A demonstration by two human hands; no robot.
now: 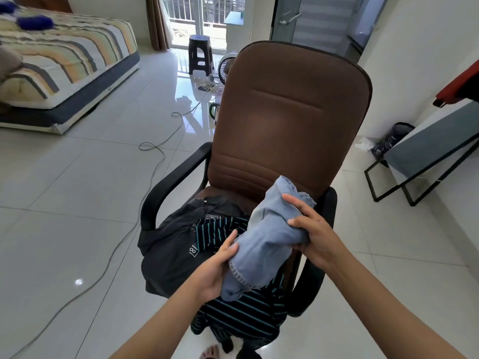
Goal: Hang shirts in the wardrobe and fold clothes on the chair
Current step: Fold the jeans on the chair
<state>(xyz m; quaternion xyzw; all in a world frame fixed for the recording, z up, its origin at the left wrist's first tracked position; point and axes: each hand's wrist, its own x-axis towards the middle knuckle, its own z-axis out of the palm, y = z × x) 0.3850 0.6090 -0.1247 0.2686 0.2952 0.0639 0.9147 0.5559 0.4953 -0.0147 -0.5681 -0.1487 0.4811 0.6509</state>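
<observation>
A brown office chair with black armrests stands in front of me. On its seat lie a dark grey shirt and a black shirt with teal stripes that hangs over the front edge. Above the seat I hold a bunched light blue denim garment in both hands. My left hand grips its lower hemmed end. My right hand grips its upper right side, fingers curled over the cloth.
A bed with a striped cover stands at the far left. A grey cable runs across the tiled floor left of the chair. A dark stool and a fan stand behind. A black-framed table is at the right wall.
</observation>
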